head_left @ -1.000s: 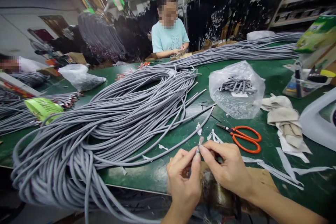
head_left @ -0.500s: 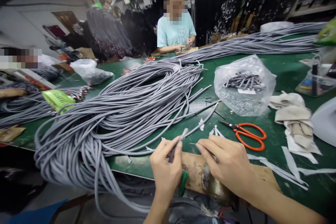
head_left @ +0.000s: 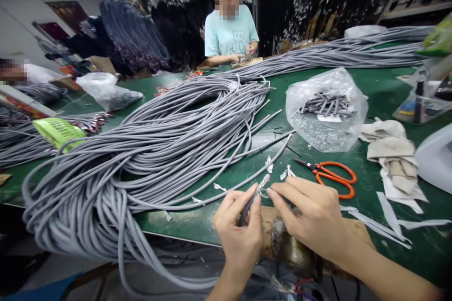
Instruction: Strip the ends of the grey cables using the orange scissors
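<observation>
My left hand (head_left: 238, 228) is closed round a grey cable end (head_left: 251, 200) at the near table edge, holding it tip-up. The cable's stripped tip (head_left: 264, 182) shows pale shielding. My right hand (head_left: 310, 214) pinches at that tip with thumb and forefinger. Both hands hover over a worn wooden block (head_left: 282, 244) at the edge of the green table (head_left: 370, 94). A large bundle of grey cables (head_left: 158, 146) lies to the left of my hands.
Orange-handled scissors (head_left: 334, 176) lie just beyond my right hand. A clear plastic bag of small grey parts (head_left: 326, 110) sits behind them, with folded cloths (head_left: 391, 150) to the right. White scraps litter the table. A person in a light blue shirt (head_left: 229, 33) works opposite.
My hands parted half a second ago, then came back together at the cable tip. My left hand has moved right with the cable end.
</observation>
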Demonstrator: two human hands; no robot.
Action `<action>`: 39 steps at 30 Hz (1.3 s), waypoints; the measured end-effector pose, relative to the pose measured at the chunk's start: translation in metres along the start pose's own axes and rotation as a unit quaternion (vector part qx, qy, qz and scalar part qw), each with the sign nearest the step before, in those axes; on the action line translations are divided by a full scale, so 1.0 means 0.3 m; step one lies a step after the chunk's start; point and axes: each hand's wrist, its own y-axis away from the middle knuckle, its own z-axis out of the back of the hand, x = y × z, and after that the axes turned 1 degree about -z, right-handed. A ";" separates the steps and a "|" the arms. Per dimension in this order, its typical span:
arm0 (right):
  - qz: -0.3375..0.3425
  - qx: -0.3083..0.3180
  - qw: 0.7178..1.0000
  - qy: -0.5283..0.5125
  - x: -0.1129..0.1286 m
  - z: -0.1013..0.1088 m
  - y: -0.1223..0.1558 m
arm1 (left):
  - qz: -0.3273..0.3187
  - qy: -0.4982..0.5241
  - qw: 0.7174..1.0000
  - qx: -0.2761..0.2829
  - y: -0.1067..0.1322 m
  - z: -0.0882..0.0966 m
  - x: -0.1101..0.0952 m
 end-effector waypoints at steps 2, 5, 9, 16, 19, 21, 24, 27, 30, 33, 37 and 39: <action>-0.008 0.003 1.000 -0.015 -0.003 -0.005 0.002 | -0.007 -0.006 1.000 0.002 0.003 -0.001 -0.002; -0.054 0.024 0.995 -0.080 0.005 -0.005 0.010 | -0.024 0.000 1.000 0.017 0.004 -0.004 -0.003; 0.031 0.020 0.982 -0.184 0.038 0.019 0.022 | 0.034 0.017 0.997 0.068 -0.009 -0.011 0.013; -0.009 -0.032 0.999 -0.031 0.007 0.006 0.009 | 0.168 0.151 0.971 0.078 -0.018 -0.005 0.050; -0.025 -0.027 0.999 -0.002 -0.010 -0.007 0.003 | 0.188 0.197 0.959 0.080 -0.011 -0.002 0.049; -0.031 -0.014 0.999 -0.005 -0.010 -0.011 0.003 | 0.192 0.220 0.952 0.088 -0.009 -0.002 0.049; -0.048 0.014 0.998 -0.038 -0.005 -0.016 0.006 | 0.174 0.216 0.955 0.102 -0.008 -0.002 0.047; -0.081 0.051 0.991 -0.098 -0.006 -0.024 0.002 | 0.142 0.172 0.970 0.102 -0.004 0.000 0.043; -0.117 0.068 0.979 -0.154 -0.004 -0.031 -0.003 | 0.076 0.103 0.987 0.096 0.003 0.002 0.036; -0.108 0.042 0.976 -0.185 0.011 -0.021 0.001 | 0.031 0.037 0.995 0.089 0.003 -0.001 0.034; -0.003 -0.055 0.973 -0.222 0.025 0.028 0.007 | 0.078 0.026 0.990 0.117 -0.013 -0.010 0.039; -0.013 -0.103 0.978 -0.179 0.014 0.044 0.002 | 0.116 0.058 0.985 0.117 -0.021 -0.011 0.041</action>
